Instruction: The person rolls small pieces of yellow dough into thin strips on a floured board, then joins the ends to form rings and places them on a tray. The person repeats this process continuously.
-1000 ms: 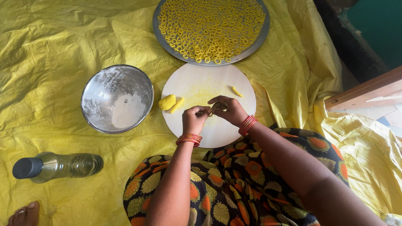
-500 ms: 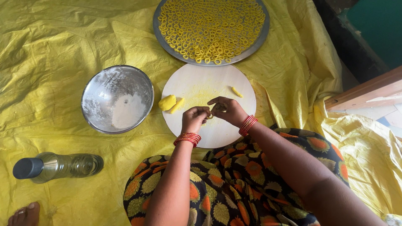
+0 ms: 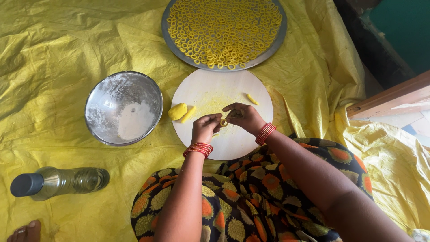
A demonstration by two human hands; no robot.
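Dough ring: we see a small yellow dough ring (image 3: pixel 223 122) held between both hands, just above the round white board (image 3: pixel 242 143).
Left hand: our left hand (image 3: pixel 205 129) pinches the ring's left side with its fingertips.
Right hand: our right hand (image 3: pixel 244 117) pinches the other side, fingers curled in.
Change: half a second ago the piece looked like a short strip between the fingers; now it reads as a closed loop, so we judge the shaping of this ring nearly finished.
Board: a dough lump (image 3: pixel 177 111) and a rolled piece (image 3: pixel 188 114) lie at its left edge, a small strip (image 3: pixel 252 99) at upper right.
Around: steel bowl (image 3: pixel 123 107) with flour to the left, tray of rings (image 3: pixel 224 31) beyond, bottle (image 3: pixel 58 181) lying on the yellow sheet (image 3: pixel 53 54).
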